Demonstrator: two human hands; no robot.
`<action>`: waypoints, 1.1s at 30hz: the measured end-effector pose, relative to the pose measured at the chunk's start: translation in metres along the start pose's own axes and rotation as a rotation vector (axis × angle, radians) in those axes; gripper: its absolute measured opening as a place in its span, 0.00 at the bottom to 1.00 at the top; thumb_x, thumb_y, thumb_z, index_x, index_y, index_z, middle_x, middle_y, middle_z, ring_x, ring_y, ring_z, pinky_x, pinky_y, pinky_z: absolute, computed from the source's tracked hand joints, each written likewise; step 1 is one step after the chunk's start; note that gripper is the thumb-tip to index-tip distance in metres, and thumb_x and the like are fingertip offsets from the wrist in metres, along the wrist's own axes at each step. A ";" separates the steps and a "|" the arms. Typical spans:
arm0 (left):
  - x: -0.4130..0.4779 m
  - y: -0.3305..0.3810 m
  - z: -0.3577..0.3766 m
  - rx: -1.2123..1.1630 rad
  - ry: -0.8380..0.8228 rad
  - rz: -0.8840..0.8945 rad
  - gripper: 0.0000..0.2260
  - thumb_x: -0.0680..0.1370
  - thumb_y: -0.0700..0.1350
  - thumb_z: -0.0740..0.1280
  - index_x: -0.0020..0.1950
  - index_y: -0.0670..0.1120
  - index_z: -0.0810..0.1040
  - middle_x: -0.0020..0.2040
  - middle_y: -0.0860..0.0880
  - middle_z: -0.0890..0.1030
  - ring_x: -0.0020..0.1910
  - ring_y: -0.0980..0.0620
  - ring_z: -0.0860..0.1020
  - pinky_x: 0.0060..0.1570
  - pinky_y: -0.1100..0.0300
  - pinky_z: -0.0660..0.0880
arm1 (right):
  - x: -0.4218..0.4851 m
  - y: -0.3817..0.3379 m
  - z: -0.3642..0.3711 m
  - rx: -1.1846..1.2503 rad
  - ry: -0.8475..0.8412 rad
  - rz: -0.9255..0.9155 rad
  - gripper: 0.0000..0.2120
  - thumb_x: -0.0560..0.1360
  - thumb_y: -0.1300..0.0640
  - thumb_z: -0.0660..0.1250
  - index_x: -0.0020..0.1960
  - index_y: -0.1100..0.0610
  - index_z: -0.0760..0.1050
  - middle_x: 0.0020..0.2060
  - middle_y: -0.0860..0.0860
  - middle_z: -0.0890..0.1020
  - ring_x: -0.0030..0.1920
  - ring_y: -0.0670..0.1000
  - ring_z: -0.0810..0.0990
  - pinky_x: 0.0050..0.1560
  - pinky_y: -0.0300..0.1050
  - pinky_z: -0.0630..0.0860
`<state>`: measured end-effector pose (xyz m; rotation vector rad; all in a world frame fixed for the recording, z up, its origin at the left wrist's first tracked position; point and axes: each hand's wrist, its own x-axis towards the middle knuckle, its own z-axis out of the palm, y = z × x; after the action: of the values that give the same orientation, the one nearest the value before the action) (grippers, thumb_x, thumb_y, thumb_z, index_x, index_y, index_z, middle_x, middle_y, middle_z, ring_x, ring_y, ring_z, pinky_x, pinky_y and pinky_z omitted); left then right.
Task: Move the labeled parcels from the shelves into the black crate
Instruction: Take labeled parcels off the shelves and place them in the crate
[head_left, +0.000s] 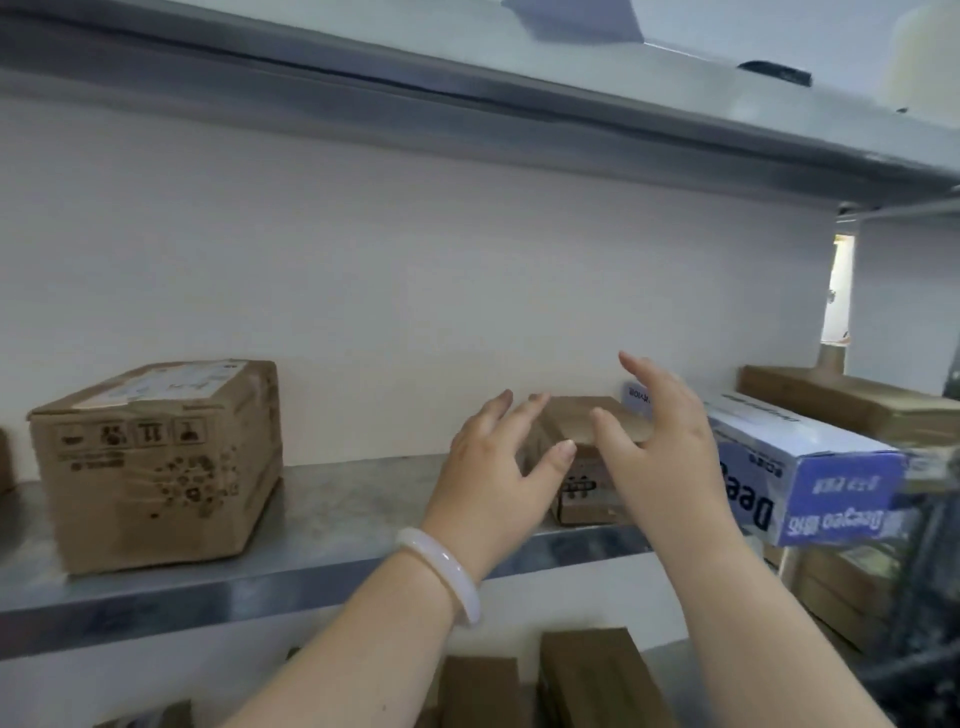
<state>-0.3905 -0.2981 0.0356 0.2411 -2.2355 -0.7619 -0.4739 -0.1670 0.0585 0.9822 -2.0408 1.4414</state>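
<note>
A small brown cardboard parcel (587, 423) stands on the metal shelf (332, 525), partly hidden behind both hands. My left hand (498, 467), with a white bangle on the wrist, is spread open just left of the parcel, fingers pointing at it. My right hand (660, 447) is open on the parcel's right side, thumb over its top front edge; contact is unclear. A larger brown parcel (156, 462) with a white label on top sits at the left of the same shelf. No black crate is in view.
A blue and white box (810, 467) juts out at the right of the shelf, close to my right forearm. Flat brown boxes (852, 400) lie behind it. More brown boxes (597, 675) stand on the shelf below. Another metal shelf (467, 109) runs overhead.
</note>
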 end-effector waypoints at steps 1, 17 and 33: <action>0.004 0.000 0.009 0.001 -0.027 -0.009 0.25 0.79 0.61 0.61 0.76 0.61 0.64 0.78 0.50 0.61 0.78 0.51 0.56 0.76 0.52 0.56 | 0.003 0.008 -0.004 0.018 -0.002 0.048 0.26 0.77 0.52 0.66 0.72 0.41 0.63 0.70 0.41 0.66 0.69 0.41 0.63 0.71 0.51 0.65; -0.009 0.009 0.037 -0.107 0.188 -0.108 0.11 0.80 0.50 0.65 0.62 0.56 0.74 0.57 0.60 0.71 0.55 0.64 0.71 0.56 0.70 0.68 | -0.007 0.040 0.001 0.521 -0.142 0.476 0.17 0.76 0.42 0.65 0.61 0.48 0.71 0.52 0.44 0.79 0.52 0.43 0.77 0.52 0.44 0.75; -0.030 0.010 -0.011 -0.314 0.280 -0.400 0.49 0.57 0.74 0.69 0.75 0.59 0.65 0.71 0.55 0.71 0.68 0.55 0.70 0.69 0.53 0.70 | -0.041 0.009 0.028 0.450 -0.196 -0.134 0.19 0.76 0.53 0.68 0.67 0.44 0.75 0.67 0.38 0.72 0.68 0.34 0.66 0.66 0.32 0.65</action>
<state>-0.3612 -0.2838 0.0298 0.6109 -1.7925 -1.1977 -0.4536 -0.1794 0.0138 1.4611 -1.7658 1.8344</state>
